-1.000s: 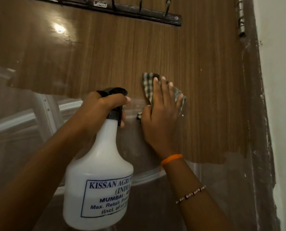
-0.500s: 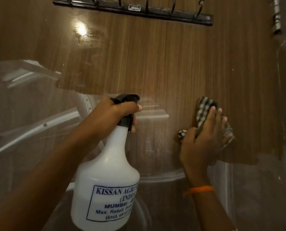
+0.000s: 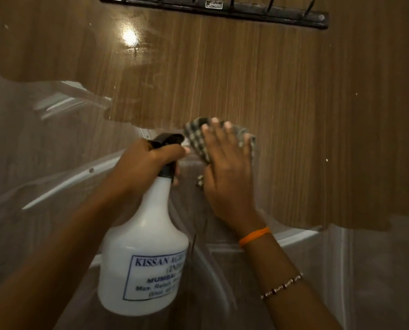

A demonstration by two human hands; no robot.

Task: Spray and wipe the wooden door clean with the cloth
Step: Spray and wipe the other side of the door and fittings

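ok so from my feed the hook rail point(image 3: 222, 9) at the top of the wooden door point(image 3: 294, 115) is my landmark; well below it, roughly under its middle, my right hand point(image 3: 227, 177) lies flat with straight fingers pressing the checked cloth point(image 3: 196, 139) against the door, so it's an open palm pushing, not a pinch; the cloth pokes out above and left of the fingertips, and a small bit shows just under the thumb; my left hand point(image 3: 148, 163) sits just left of that, also well below the rail, fingers curled tight round the black trigger head of the white spray bottle point(image 3: 144, 258); the bottle hangs down from that grip with its blue-print label facing me; the nozzle is just beside the cloth's left edge, can't tell if they touch; the door is glossy, with a bright light spot below the rail's left end; orange band point(image 3: 254, 235) on the right wrist and a bead bracelet point(image 3: 282, 285) further down the forearm
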